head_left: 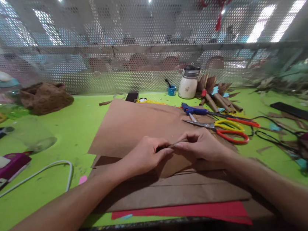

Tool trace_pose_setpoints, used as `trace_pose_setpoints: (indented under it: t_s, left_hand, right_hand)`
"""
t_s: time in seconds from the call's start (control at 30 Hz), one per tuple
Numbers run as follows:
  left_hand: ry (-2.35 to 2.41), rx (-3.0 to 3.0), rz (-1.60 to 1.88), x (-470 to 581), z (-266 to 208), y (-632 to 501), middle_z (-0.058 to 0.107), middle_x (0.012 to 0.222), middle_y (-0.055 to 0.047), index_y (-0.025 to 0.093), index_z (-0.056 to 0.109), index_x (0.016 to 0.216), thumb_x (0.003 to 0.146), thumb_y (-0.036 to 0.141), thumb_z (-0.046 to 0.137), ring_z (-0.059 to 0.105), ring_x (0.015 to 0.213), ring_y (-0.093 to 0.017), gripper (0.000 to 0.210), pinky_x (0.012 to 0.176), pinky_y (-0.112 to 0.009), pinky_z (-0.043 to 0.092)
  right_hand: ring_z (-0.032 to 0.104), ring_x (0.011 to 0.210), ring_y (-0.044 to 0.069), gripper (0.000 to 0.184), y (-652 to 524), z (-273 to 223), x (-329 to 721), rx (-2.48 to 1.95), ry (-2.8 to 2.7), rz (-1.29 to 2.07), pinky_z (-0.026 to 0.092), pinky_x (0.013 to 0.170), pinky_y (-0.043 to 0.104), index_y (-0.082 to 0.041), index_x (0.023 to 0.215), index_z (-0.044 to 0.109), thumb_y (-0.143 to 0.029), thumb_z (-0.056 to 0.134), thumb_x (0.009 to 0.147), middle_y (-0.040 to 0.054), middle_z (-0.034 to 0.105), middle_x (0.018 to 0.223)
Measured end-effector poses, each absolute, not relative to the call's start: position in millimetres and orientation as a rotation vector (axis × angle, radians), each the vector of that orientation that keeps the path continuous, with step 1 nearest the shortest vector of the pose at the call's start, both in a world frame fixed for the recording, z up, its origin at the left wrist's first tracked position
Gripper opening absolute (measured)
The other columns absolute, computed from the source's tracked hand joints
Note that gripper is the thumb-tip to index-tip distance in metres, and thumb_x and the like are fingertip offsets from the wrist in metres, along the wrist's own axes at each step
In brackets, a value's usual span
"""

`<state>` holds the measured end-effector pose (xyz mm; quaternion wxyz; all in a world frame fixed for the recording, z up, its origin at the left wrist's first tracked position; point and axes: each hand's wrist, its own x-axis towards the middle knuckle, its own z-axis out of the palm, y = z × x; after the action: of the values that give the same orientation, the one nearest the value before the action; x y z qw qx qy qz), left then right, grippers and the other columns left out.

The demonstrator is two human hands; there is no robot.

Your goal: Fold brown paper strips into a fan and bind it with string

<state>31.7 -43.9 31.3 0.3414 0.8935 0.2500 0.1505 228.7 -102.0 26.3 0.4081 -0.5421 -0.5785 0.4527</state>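
My left hand (149, 153) and my right hand (202, 145) meet over the middle of the table, thumbs and fingertips pinched close together. Between them is a small piece of brown paper (173, 165), its upper edge gripped by both hands and its lower part hanging toward me. Whether that edge is folded or rolled, I cannot tell. Beneath the hands lie a large brown paper sheet (133, 125) and a stack of folded brown paper (174, 193). Scissors with red and yellow handles (230, 131) lie just beyond my right hand, beside a blue glue gun (193, 109).
A white jar (189, 83) and several rolled brown paper figures (215, 93) stand at the back. Red paper (182, 213) shows at the front edge. Left are a purple power strip (7, 169) with a white cable (45, 168) and a clear cup (38, 136); black cords (274, 135) lie right.
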Motion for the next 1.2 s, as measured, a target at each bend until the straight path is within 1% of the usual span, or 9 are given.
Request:
trace_pose_setpoints:
  t_s: [0.23, 0.33, 0.4, 0.47, 0.6, 0.8, 0.9, 1.03, 1.2]
  left_hand:
    - [0.658, 2.385, 0.431, 31.6, 29.3, -45.1, 0.067, 0.074, 0.000, 0.015, 0.068, 0.093, 0.091, 0.034, 0.046, 0.054, 0.064, -0.010, 0.030, 0.056, -0.020, 0.034]
    - [0.660, 2.404, 0.444, 32.0, 28.3, -45.4, 0.067, 0.075, -0.001, 0.015, 0.068, 0.092, 0.091, 0.035, 0.046, 0.054, 0.064, -0.010, 0.030, 0.057, -0.020, 0.034]
    - [0.662, 2.408, 0.435, 32.2, 29.4, -45.7, 0.067, 0.075, -0.001, 0.014, 0.068, 0.090, 0.090, 0.036, 0.046, 0.054, 0.064, -0.010, 0.030, 0.058, -0.020, 0.034]
    - [0.665, 2.410, 0.403, 32.4, 31.9, -45.6, 0.066, 0.074, -0.001, 0.014, 0.068, 0.089, 0.090, 0.036, 0.047, 0.054, 0.064, -0.011, 0.031, 0.058, -0.021, 0.033]
    - [0.672, 2.377, 0.301, 31.6, 38.3, -43.2, 0.062, 0.068, 0.000, 0.012, 0.067, 0.082, 0.089, 0.037, 0.046, 0.051, 0.062, -0.011, 0.034, 0.055, -0.021, 0.031]
    - [0.674, 2.341, 0.248, 28.2, 45.1, -40.3, 0.059, 0.067, 0.001, 0.013, 0.065, 0.080, 0.089, 0.035, 0.045, 0.050, 0.061, -0.011, 0.031, 0.055, -0.021, 0.031]
    - [0.714, 2.229, 0.195, 26.8, 48.0, -40.0, 0.057, 0.061, 0.001, 0.014, 0.060, 0.075, 0.089, 0.036, 0.042, 0.051, 0.057, -0.011, 0.032, 0.053, -0.020, 0.033]
    - [0.734, 2.152, 0.175, 26.1, 49.7, -40.2, 0.056, 0.056, 0.001, 0.015, 0.057, 0.069, 0.088, 0.038, 0.043, 0.052, 0.053, -0.011, 0.033, 0.051, -0.021, 0.035]
    - [0.765, 2.117, 0.172, 26.8, 48.2, -38.8, 0.057, 0.055, 0.001, 0.015, 0.059, 0.071, 0.086, 0.037, 0.048, 0.053, 0.051, -0.011, 0.029, 0.049, -0.020, 0.035]
  right_hand:
    - [0.060, 0.063, 0.015, 0.026, -102.1, 25.8, 229.2, -1.369, -1.472, 1.085, 0.046, 0.057, 0.024, -0.013, 0.071, 0.072, -0.039, 0.072, 0.068, 0.0045, 0.069, 0.068]
    - [0.060, 0.064, 0.014, 0.026, -100.0, 22.9, 232.0, -1.332, -1.507, 1.136, 0.046, 0.057, 0.023, -0.013, 0.075, 0.071, -0.038, 0.071, 0.070, 0.0036, 0.069, 0.069]
    - [0.061, 0.068, 0.014, 0.025, -98.9, 19.2, 233.4, -1.286, -1.544, 1.190, 0.047, 0.060, 0.023, -0.014, 0.080, 0.071, -0.037, 0.071, 0.071, 0.0034, 0.069, 0.074]
    - [0.061, 0.070, 0.014, 0.023, -98.6, 15.6, 233.8, -1.264, -1.567, 1.185, 0.046, 0.062, 0.023, -0.014, 0.081, 0.070, -0.035, 0.070, 0.072, 0.0030, 0.069, 0.075]
    - [0.057, 0.063, 0.012, 0.021, -99.4, 15.6, 232.9, -1.289, -1.555, 1.098, 0.042, 0.057, 0.021, -0.013, 0.074, 0.070, -0.034, 0.070, 0.073, 0.0026, 0.067, 0.069]
    - [0.051, 0.056, 0.010, 0.021, -95.1, 20.0, 240.0, -1.349, -1.566, 1.088, 0.037, 0.051, 0.020, -0.012, 0.073, 0.070, -0.034, 0.070, 0.072, 0.0006, 0.063, 0.061]
    - [0.049, 0.056, 0.009, 0.024, -90.5, 16.5, 248.1, -1.331, -1.559, 1.049, 0.036, 0.051, 0.021, -0.012, 0.076, 0.071, -0.036, 0.070, 0.073, 0.0005, 0.061, 0.062]
    - [0.050, 0.060, 0.010, 0.025, -87.4, 12.8, 255.8, -1.287, -1.552, 1.110, 0.038, 0.055, 0.022, -0.013, 0.078, 0.071, -0.037, 0.070, 0.073, 0.0012, 0.061, 0.065]
    - [0.048, 0.058, 0.008, 0.024, -86.4, 11.9, 259.5, -1.274, -1.540, 1.217, 0.035, 0.053, 0.021, -0.013, 0.079, 0.071, -0.036, 0.070, 0.074, -0.0001, 0.060, 0.064]
